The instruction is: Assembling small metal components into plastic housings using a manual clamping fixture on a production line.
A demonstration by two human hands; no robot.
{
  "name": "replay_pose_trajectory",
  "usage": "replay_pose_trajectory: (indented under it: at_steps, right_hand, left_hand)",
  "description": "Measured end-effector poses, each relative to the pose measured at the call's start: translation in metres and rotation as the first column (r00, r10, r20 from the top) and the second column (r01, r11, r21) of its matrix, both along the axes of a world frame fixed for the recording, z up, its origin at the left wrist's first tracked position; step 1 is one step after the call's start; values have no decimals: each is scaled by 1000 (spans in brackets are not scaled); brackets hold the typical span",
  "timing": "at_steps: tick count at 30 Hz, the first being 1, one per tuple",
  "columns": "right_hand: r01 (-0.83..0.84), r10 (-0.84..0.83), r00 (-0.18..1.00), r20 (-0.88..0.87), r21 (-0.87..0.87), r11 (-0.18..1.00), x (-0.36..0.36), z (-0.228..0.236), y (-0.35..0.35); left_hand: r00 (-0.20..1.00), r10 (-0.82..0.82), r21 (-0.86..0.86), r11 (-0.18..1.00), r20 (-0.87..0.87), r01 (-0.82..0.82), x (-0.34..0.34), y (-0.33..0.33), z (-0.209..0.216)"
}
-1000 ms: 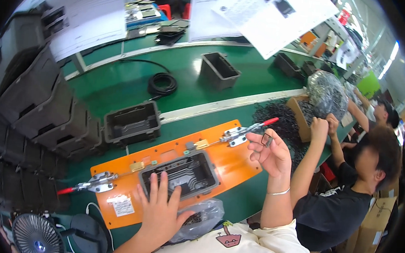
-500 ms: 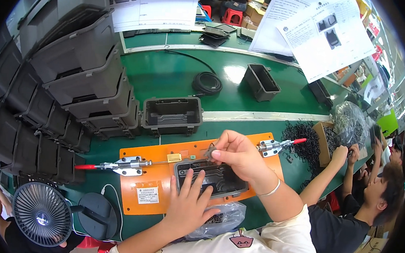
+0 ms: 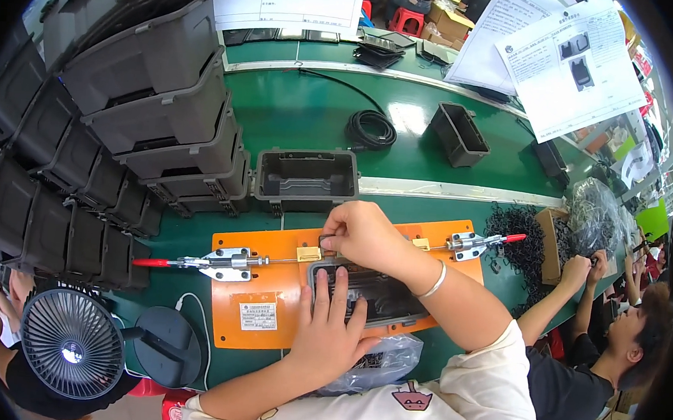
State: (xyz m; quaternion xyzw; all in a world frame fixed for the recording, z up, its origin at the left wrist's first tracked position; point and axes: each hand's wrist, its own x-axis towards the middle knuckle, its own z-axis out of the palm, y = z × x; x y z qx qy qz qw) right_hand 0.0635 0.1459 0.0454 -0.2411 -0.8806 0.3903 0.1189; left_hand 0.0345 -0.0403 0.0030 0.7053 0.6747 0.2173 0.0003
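A dark grey plastic box (image 3: 381, 291) lies open side up on an orange fixture plate (image 3: 242, 281). My left hand (image 3: 326, 334) rests over its near left part, fingers spread, holding nothing. Thumb and forefinger of my right hand (image 3: 366, 235) pinch a small dark grey piece (image 3: 325, 242) at the box's far left edge, beside a brass block (image 3: 308, 253); the fingers hide most of it. A toggle clamp with a red handle (image 3: 223, 264) sits on the plate's left, and another clamp (image 3: 474, 245) on its right.
Stacked grey boxes (image 3: 148, 111) crowd the left, above a fan (image 3: 73, 344). Beyond the plate stand an open box (image 3: 307, 178) and a coiled black cable (image 3: 372, 129). Small black parts (image 3: 517, 246) are heaped at right near a co-worker's hands (image 3: 582, 270). A plastic bag (image 3: 380, 361) lies in front.
My right hand has lowered the small dark grey piece leftward to the box's far edge. My left hand stays spread on the box. The whole view has shifted a little.
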Motion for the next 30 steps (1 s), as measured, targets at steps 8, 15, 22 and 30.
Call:
replay_pose_trajectory:
  at_steps: [8,15,22,30]
  right_hand:
    - [-65,68,994,89,-29,997,-3,3,2]
    - [18,-11,998,-54,115,993,11,-11,-3]
    - [-172,221,973,-60,445,879,73,8,-66]
    - [-392,223,882,415,384,836,143,-27,-123]
  left_hand:
    - [1000,-5,-13,1000,-16,5,1,0,2]
    - [999,-13,24,1000,34,12,-1,-1,6]
    - [899,-434,191,889,66,416,-1,-36,12]
    - [923,-368,-369,878,-111,305,18,-36,20]
